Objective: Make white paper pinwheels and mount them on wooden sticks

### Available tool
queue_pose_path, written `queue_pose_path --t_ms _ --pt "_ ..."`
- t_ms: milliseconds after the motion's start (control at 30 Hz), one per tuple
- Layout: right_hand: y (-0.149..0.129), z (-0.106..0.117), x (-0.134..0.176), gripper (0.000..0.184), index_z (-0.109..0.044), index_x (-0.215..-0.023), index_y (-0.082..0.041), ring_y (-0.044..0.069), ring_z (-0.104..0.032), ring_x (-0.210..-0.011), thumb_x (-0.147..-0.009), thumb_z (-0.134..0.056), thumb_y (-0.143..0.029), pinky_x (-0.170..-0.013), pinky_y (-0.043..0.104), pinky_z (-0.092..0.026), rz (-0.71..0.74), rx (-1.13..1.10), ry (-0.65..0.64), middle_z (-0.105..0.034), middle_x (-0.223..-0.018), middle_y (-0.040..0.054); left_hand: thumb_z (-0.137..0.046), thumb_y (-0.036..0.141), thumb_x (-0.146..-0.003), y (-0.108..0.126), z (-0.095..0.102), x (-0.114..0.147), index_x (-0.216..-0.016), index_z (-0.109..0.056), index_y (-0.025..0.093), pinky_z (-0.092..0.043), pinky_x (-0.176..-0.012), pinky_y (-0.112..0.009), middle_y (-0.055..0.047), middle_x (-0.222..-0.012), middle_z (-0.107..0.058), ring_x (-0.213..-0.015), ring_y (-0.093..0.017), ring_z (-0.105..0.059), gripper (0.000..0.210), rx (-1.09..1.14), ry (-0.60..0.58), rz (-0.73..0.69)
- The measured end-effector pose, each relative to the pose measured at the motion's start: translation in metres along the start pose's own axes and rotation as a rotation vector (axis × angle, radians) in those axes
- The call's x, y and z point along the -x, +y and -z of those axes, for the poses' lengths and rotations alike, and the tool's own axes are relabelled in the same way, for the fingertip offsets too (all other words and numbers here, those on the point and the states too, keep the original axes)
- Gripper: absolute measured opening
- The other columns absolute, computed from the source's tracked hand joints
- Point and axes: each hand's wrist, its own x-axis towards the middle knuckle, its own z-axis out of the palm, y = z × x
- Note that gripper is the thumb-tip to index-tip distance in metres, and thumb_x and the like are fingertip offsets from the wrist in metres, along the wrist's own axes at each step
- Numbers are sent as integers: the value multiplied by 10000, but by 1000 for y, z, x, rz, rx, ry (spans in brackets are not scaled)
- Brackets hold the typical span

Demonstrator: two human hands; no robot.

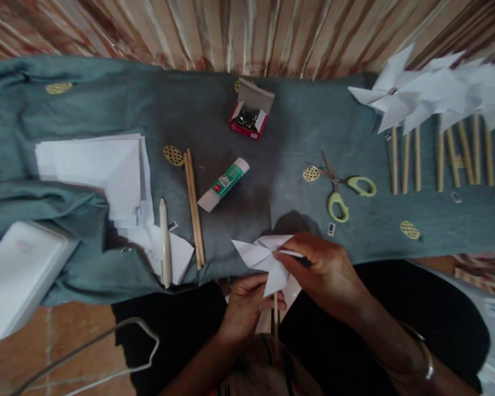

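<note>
A white paper pinwheel [258,254] is held over my lap, just off the cloth's near edge. My right hand [324,269] pinches it near its centre between thumb and fingers. Beneath the blades, my left hand [247,305] is closed around the upper part of a wooden stick [276,316], which points down toward my body. The paper blades partly hide the left fingers. Whether a pin sits under my right fingertips cannot be seen. Nearest on the cloth are a glue stick [224,184] and green-handled scissors [340,187] lying with blades slightly apart.
A small red box [249,118] of metal pins stands lid up. Two loose sticks [193,209], a white pen [164,245] and paper sheets [94,170] lie left. Several finished pinwheels [421,91] rest at the far right. A white device [25,275] sits at the left edge.
</note>
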Motion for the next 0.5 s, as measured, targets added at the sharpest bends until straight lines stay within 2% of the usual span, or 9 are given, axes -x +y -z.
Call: queue_pose_path --t_ms 167,300,500 --pt "-4 2 -6 93 -722 -864 -196 180 -704 -742 -844 -631 -191 -654 262 -493 -97 79 -38 -754 -833 31 -933 319 -423 -1 -1 2 -672 -767 127 -501 -498 -190 -31 -591 -665 -522 -101 -589 355 69 2 -39" --pt "-9 5 -13 125 -738 -867 -204 173 -693 -668 -834 -618 -197 -592 249 -460 -201 109 -133 -761 -791 27 -934 279 -413 0 -1 4 -710 -767 114 -527 -528 -203 -40 -640 -686 -545 -103 -606 378 71 -4 -87" --pt "-15 12 -23 180 -759 -892 -192 182 -691 -722 -816 -596 -194 -631 251 -446 -202 149 -227 -758 -782 32 -912 190 -444 1 -1 3 -740 -747 99 -543 -582 -230 -47 -693 -703 -588 -114 -631 351 72 -2 -128"
